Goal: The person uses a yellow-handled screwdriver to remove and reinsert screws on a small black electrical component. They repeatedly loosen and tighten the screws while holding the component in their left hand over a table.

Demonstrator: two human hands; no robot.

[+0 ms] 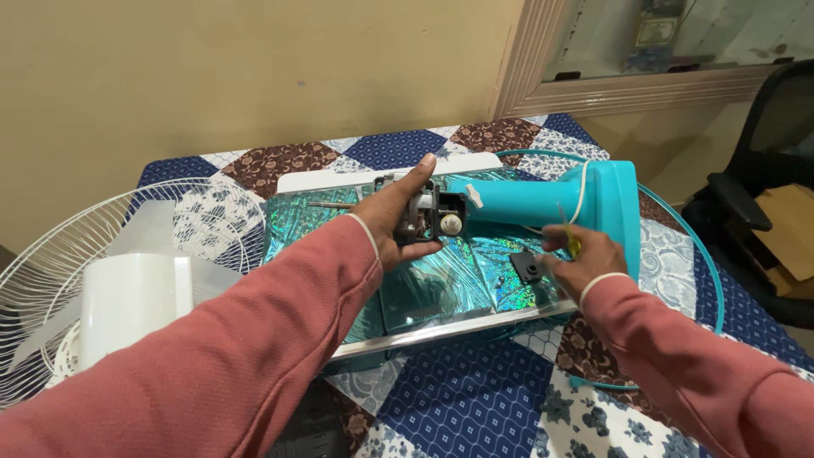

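My left hand (397,212) reached forward, fingers wrapped around the bare metal motor (421,219) at the left end of a turquoise plastic fan body (543,203), which lay across a shiny green holographic tray (432,293) mid-table. My right hand (581,254) was pinched shut on a slim yellow-handled screwdriver (570,233) near a small black square part (527,267). A white wire fan guard (102,254) lay left on the patchwork blue-and-brown tablecloth (466,399).

Left hand (398,216) on fan motor (428,216)
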